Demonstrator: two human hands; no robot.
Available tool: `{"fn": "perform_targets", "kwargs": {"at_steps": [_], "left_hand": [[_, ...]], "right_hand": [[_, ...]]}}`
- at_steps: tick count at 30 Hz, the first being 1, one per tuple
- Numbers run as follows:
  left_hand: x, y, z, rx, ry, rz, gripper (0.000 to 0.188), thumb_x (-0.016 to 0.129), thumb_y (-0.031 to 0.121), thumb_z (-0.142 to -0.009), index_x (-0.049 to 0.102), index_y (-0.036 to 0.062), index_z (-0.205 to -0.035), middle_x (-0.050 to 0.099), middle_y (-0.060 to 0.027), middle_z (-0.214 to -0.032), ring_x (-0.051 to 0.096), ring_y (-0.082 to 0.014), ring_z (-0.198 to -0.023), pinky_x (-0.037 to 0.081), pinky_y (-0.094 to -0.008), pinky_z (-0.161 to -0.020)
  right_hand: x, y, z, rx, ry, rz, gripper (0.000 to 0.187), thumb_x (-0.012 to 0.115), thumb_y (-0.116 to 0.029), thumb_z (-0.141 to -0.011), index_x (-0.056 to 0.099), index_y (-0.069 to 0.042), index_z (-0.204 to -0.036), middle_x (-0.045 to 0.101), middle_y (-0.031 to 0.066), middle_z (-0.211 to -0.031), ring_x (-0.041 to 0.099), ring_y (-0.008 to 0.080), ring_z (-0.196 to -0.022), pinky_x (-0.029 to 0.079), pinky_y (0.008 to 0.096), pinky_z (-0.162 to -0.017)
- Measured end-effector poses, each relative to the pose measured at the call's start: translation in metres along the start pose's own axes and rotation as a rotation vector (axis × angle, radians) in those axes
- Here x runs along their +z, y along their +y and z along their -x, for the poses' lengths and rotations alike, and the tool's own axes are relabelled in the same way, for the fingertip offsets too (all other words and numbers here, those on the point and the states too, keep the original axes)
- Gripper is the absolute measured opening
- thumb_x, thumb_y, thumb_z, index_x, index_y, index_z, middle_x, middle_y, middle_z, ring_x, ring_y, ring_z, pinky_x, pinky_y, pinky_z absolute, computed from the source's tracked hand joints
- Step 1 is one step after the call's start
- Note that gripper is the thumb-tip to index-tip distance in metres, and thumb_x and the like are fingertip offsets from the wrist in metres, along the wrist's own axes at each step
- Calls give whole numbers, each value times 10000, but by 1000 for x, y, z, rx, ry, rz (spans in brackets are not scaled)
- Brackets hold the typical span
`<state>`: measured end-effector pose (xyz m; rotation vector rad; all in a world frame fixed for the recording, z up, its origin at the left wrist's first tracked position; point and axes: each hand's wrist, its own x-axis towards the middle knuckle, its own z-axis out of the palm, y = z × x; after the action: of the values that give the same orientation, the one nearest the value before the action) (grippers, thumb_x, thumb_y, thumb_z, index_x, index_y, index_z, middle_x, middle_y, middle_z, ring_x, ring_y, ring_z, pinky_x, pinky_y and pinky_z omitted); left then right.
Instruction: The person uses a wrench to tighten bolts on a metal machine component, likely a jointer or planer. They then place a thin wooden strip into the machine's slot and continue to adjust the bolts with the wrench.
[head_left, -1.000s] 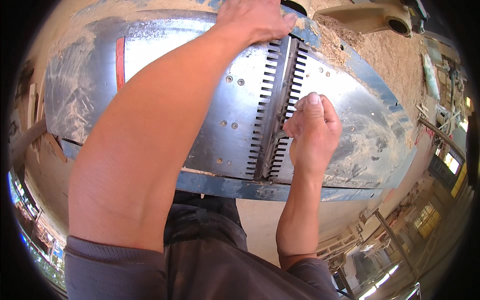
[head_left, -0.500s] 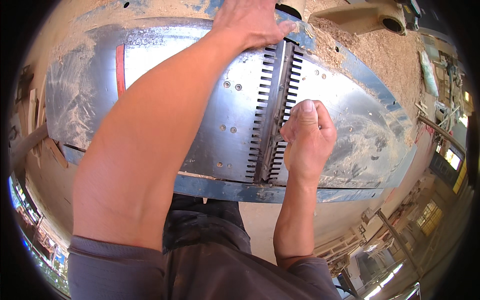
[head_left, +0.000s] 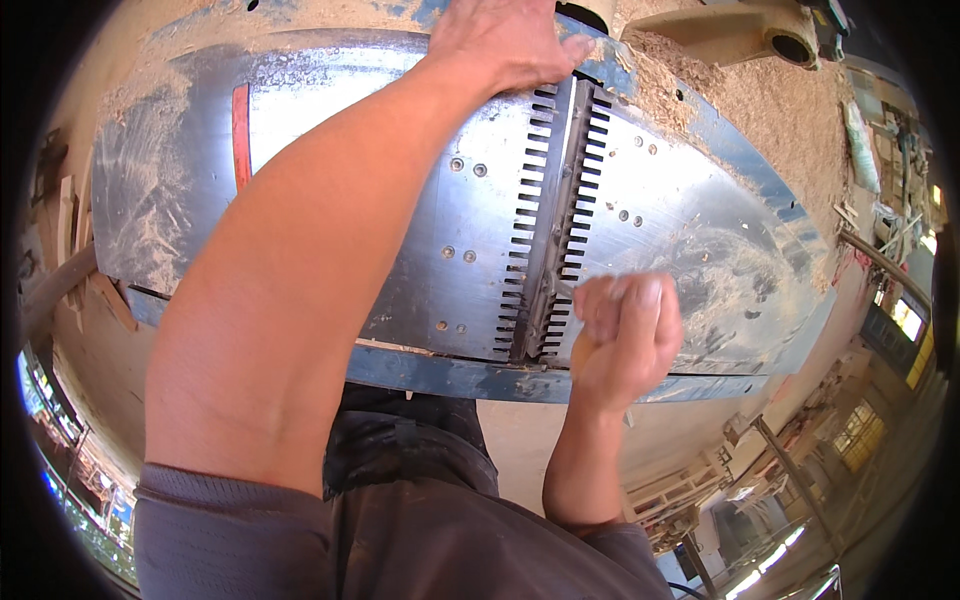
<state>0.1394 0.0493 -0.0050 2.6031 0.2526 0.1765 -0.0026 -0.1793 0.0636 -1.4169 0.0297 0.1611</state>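
Observation:
My left hand (head_left: 500,42) lies at the far end of a slotted cutter head (head_left: 548,225) set across a metal machine table. Its thumb is stretched out toward the right; the other fingers are cut off by the upper edge. Near the front half of the cutter head, my right hand (head_left: 635,335) is closed in a fist, slightly blurred. From its fingers a thin grey metal tool (head_left: 564,289) seems to reach the cutter head; most of it is hidden. Comb-like slots line both steel table plates, the left plate (head_left: 420,270) and the right plate (head_left: 690,240).
A blue frame edge (head_left: 450,374) runs along the front, close to my body. A red strip (head_left: 241,135) is on the left plate. Sawdust (head_left: 740,110) heaps behind the right plate, beside a tan casting with a round opening (head_left: 790,46). Timber (head_left: 690,465) lies stacked beyond, lower right.
My right hand has moved toward me along the cutter head, baring more of the right plate behind it. My left hand stays at the far end, nearly unmoved.

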Motion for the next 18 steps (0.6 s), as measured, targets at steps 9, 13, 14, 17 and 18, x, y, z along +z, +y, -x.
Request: {"fn": "perform_targets", "kwargs": {"at_steps": [9, 13, 14, 17, 18], "left_hand": [[-11, 7, 4, 11, 14, -15, 693, 648, 516, -917, 532, 13, -1379, 615, -241, -1332, 547, -385, -1290, 381, -477, -1112], [-22, 16, 1, -28, -79, -72, 685, 641, 519, -921, 536, 2, -1359, 663, -284, -1228, 606, -425, -1208, 440, -507, -1054], [-26, 20, 1, -51, -135, -92, 686, 639, 520, -923, 536, -1, -1356, 676, -295, -1197, 622, -437, -1184, 455, -516, -1038], [-15, 14, 0, -12, -45, -162, 687, 635, 528, -923, 536, -3, -1347, 700, -304, -1113, 656, -457, -1117, 486, -529, -994], [-14, 10, -1, -13, -47, -169, 691, 632, 530, -918, 541, -11, -1339, 705, -309, -1090, 664, -468, -1092, 493, -539, -981]], "right_hand": [[-24, 21, 62, -295, -157, 65, 255, 571, -141, -1019, 581, 35, -834, 548, 95, -672, 475, 196, -608, 500, 456, -715], [-20, 21, 60, -295, -128, 93, 311, 569, -208, -1046, 572, 22, -836, 492, 52, -636, 426, 169, -584, 468, 429, -683], [-18, 20, 60, -283, -121, 109, 345, 562, -252, -1059, 558, 8, -832, 448, 23, -609, 401, 152, -569, 451, 426, -677], [-15, 20, 59, -288, -120, 111, 388, 554, -305, -1075, 544, -4, -832, 392, -12, -581, 364, 130, -547, 418, 409, -651], [-16, 22, 59, -297, -124, 104, 392, 554, -310, -1076, 545, -2, -834, 385, -15, -580, 358, 127, -544, 410, 402, -641]]}}
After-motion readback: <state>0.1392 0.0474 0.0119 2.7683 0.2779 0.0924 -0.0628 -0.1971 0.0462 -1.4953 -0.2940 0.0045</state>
